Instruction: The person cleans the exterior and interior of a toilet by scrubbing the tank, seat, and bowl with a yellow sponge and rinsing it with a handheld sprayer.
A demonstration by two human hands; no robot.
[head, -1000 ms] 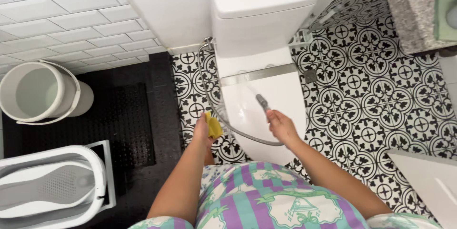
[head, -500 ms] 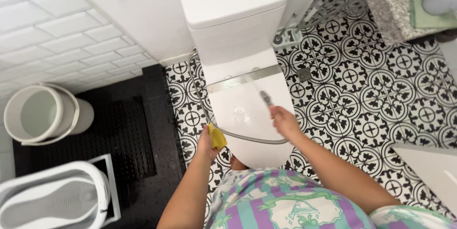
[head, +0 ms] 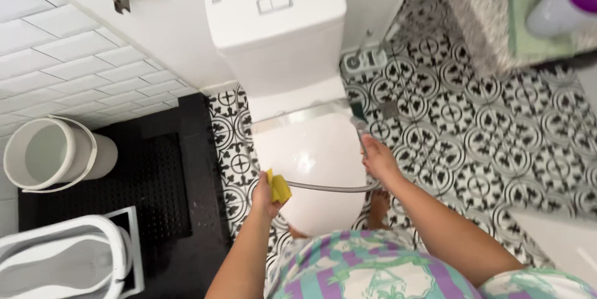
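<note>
Left hand (head: 264, 194) low in the middle of the frame, fingers wrapped tight around a yellow sponge (head: 279, 186); sponge poked up out of the fist, just beside the left edge of the closed toilet lid (head: 311, 162), maybe touching it, hard to tell; right hand (head: 377, 160) a bit right of the middle, closed around the handle of a spray nozzle (head: 359, 130); nozzle pointed up and away, over the right back corner of the lid; thin silver hose (head: 333, 188) hung from the right hand, ran across the front of the lid to the left, right by the sponge.

White toilet tank (head: 280, 22) at the top middle, with a flat double button on top; black-and-white patterned floor tiles (head: 472, 125) spread over the right side; black rubber mat (head: 149, 181) on the left; white bucket (head: 43, 153) at the far left, on the dark floor; white baby bath seat (head: 62, 262) in the lower left corner; grey speckled counter (head: 479, 7) in the upper right, with a small orange thing and a purple-topped bottle (head: 559, 4) up there; white wall tiles (head: 68, 69) in the upper left; green and purple striped clothes (head: 367, 268) along the bottom.
</note>
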